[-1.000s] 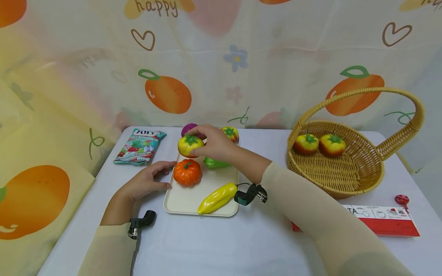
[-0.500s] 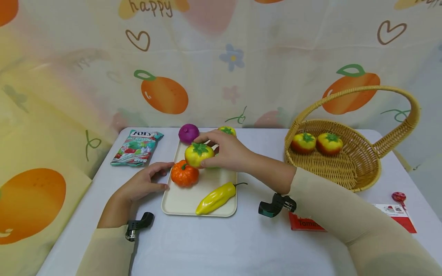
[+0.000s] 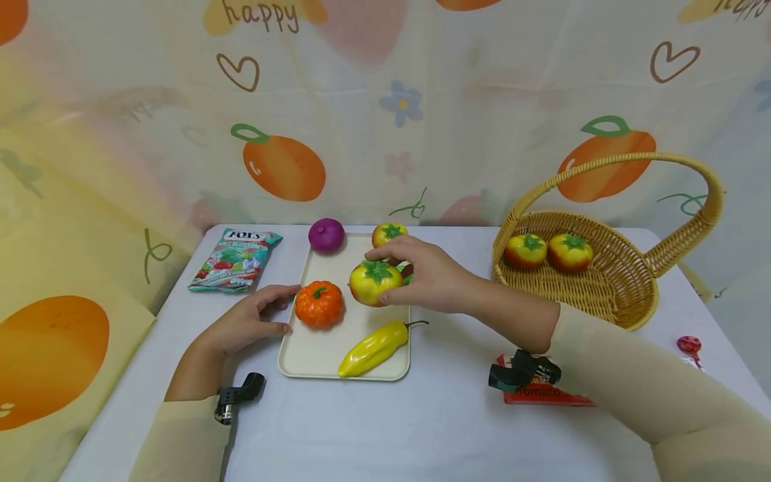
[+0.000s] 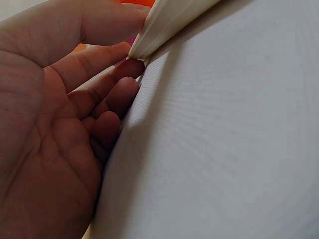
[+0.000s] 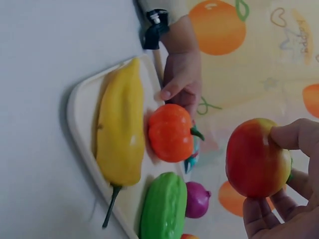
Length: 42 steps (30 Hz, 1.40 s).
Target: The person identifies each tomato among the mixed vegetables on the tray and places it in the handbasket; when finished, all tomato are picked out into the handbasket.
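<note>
Right hand (image 3: pixel 432 278) pinches yellow-red fruit (image 3: pixel 370 284) above tray (image 3: pixel 310 351); likely light, stiff, slick; best held round sides. Left hand (image 3: pixel 245 321), fingers relaxed, touches tray's left edge.

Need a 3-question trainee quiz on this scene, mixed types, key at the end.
1. Open: what does the right hand hold?
2. True or false: of the things on the cream rectangular tray, the glossy, ribbed orange pumpkin lies nearest the left hand.
3. Count: how many things show inside the tan woven basket with the arched handle?

Key
1. A round red-and-yellow fruit with a green leafy top.
2. True.
3. Two: both are red-and-yellow fruits with green tops.
</note>
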### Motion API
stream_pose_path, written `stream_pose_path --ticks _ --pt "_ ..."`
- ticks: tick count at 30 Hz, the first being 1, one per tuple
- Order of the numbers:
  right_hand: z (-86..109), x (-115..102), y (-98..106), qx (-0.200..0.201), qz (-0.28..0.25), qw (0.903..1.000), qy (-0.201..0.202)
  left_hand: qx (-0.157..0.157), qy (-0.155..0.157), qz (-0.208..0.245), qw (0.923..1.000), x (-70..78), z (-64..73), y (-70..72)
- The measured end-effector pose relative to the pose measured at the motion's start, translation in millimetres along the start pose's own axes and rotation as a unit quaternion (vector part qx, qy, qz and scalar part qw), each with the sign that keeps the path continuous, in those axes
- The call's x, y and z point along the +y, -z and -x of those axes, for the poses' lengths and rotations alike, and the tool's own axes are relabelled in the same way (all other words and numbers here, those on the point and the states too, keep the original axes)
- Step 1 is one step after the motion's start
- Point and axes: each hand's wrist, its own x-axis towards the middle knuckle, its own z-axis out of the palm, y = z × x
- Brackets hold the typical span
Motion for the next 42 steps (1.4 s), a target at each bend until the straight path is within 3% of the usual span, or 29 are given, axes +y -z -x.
stream_pose_path --ticks 7,22,33,42 --pt "16.7 6 11 0.007 0.005 0.9999 0.013 0.001 0.012 -0.002 0.9999 1.1 1.4 -0.4" --pt "54.3 24 29 0.008 0.015 0.9998 0.013 0.003 0.007 -0.007 0.9999 0.2 3.3 -2.1" --pt "84.8 33 52 0.016 0.038 0.9973 -0.061 -0.001 0.012 -0.004 0.9999 2.3 3.1 -0.3" --pt "107.6 43 69 0.055 0.072 0.9928 -0.078 0.001 0.013 0.004 0.9999 2.8 2.9 -0.6"
